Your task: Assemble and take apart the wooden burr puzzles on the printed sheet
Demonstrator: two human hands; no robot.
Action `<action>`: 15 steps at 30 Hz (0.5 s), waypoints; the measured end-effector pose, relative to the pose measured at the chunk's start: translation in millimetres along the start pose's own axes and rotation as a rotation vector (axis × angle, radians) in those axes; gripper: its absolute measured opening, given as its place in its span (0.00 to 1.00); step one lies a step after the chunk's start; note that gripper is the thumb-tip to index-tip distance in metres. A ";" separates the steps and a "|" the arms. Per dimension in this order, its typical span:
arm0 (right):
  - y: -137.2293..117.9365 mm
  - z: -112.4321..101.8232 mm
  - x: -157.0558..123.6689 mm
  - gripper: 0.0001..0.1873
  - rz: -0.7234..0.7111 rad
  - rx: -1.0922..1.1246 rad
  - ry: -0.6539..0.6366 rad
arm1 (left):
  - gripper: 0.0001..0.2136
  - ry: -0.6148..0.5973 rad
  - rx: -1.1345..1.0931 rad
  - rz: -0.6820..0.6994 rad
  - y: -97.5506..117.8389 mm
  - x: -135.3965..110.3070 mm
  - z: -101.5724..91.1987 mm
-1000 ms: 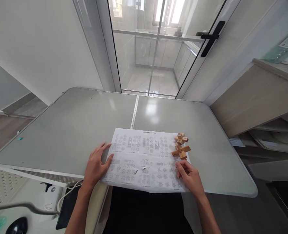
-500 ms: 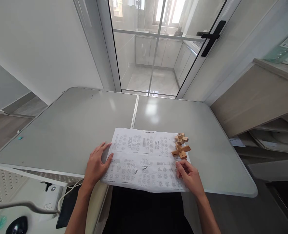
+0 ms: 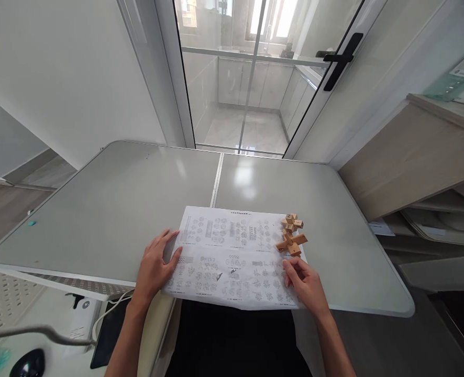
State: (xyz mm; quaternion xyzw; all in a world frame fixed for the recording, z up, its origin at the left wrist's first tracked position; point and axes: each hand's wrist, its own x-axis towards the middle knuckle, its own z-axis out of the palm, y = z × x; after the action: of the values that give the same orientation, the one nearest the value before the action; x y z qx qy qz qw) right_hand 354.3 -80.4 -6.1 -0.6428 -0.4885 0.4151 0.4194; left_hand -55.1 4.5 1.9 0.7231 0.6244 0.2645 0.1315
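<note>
A creased instruction sheet (image 3: 232, 251), printed with rows of small diagrams, lies at the table's front edge. Flat against its left edge rests my left hand (image 3: 153, 264), thumb and fingers apart, the thumb on the paper. My right hand (image 3: 305, 283) lies over the sheet's right side with its fingers curled in and pressed together; whatever is between them, if anything, is hidden. Just beyond it, a wooden burr puzzle shaped like a cross (image 3: 291, 244) sits on the sheet's right edge. Behind that one stands a second, blockier wooden puzzle (image 3: 293, 223), close against it.
The grey table (image 3: 110, 209) has a metal seam (image 3: 218, 180) down its middle. A small teal piece (image 3: 32, 223) lies at far left. Below left, a lower surface bears a black mouse (image 3: 28, 363) and cables. Wooden shelving (image 3: 420, 152) stands at right; a glass door (image 3: 247, 78) is beyond.
</note>
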 end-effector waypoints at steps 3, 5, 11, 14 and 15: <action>0.6 0.1 0.3 0.25 0.000 -0.005 0.004 | 0.24 -0.002 -0.003 -0.007 0.3 0.4 -0.4; 0.7 0.1 0.5 0.25 0.000 -0.003 0.003 | 0.24 -0.002 -0.005 -0.008 0.4 0.4 -0.4; -2.6 -0.4 -0.1 0.24 -0.004 0.016 0.002 | 0.24 -0.001 0.007 -0.013 1.4 -0.2 -0.6; -4.0 -0.6 -0.5 0.24 -0.003 0.012 -0.001 | 0.24 -0.008 0.008 -0.020 1.7 -0.2 -1.0; -4.1 -0.5 -0.5 0.24 -0.001 0.011 0.000 | 0.24 -0.009 0.006 -0.019 1.8 -0.2 -1.1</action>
State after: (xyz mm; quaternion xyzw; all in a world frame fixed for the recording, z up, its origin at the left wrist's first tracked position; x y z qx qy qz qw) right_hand 353.6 -80.2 -2.1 -0.6401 -0.4865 0.4175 0.4234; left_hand -54.3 3.9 3.7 0.7187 0.6315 0.2582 0.1346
